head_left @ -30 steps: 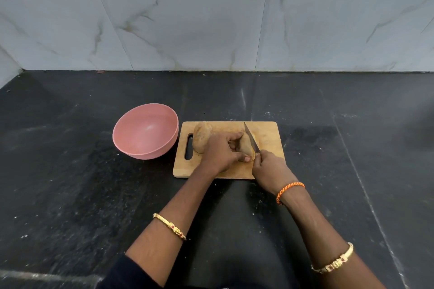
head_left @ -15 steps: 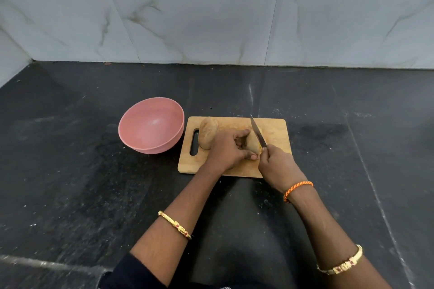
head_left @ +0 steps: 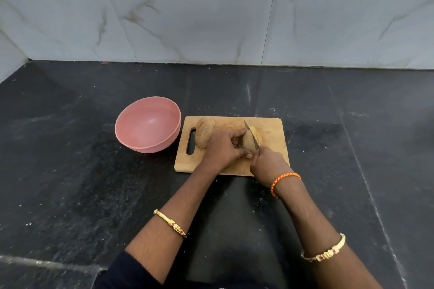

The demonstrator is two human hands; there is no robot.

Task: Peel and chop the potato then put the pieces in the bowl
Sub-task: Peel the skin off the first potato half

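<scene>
Pink bowl (head_left: pixel 148 124) at far left on the black counter (head_left: pixel 70 183), just beside the handle end of the wooden cutting board (head_left: pixel 270 126); whole unpeeled potato (head_left: pixel 203 132) on the board's left part, right behind the left hand (head_left: pixel 223 150). Left hand curled over a second potato piece (head_left: pixel 248 142) mid-board, thumb and fingers gripping it. Right hand (head_left: pixel 267 164) closed round the handle of the knife (head_left: pixel 251 134), blade set into that piece, pale cut face (head_left: pixel 256 135) showing to the blade's right.
</scene>
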